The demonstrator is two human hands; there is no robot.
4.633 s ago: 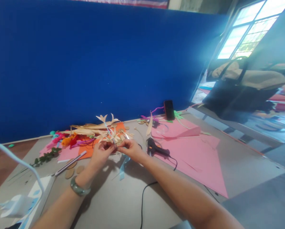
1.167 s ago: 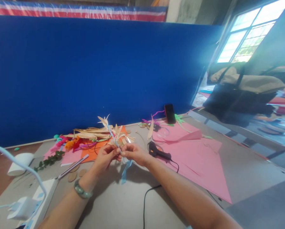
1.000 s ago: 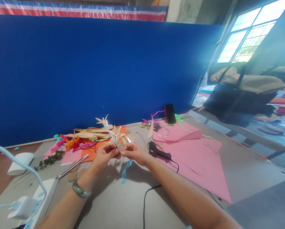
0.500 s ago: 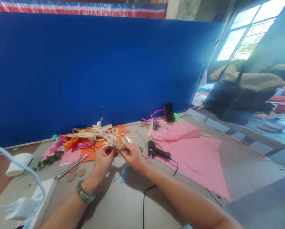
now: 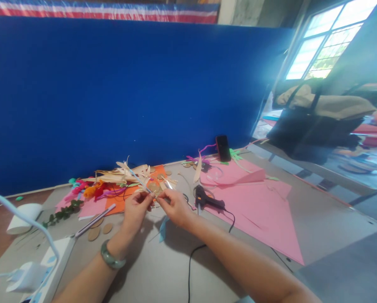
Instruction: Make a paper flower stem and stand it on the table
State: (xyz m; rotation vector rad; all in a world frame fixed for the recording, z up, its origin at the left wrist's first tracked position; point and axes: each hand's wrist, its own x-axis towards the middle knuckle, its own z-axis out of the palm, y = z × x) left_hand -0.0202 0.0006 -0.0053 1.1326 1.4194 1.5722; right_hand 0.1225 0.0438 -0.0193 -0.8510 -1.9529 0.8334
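A smooth, mottled green bangle [image 5: 110,258] rings the person's wrist, and past it a limp blue ribbon [image 5: 162,231] hangs below the fingers. The left hand [image 5: 137,208] pinches a slim pale-blue stem [image 5: 140,181], while the right hand [image 5: 175,206] brings thumb and finger together just beside it, on what one cannot tell. The stem slants away to papery, pointed petals [image 5: 124,168], beyond which dry, creased husks [image 5: 106,176] lie before a flat blue panel [image 5: 144,84].

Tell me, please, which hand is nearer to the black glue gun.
Right: the right hand is just left of the glue gun, while the left hand is farther left.
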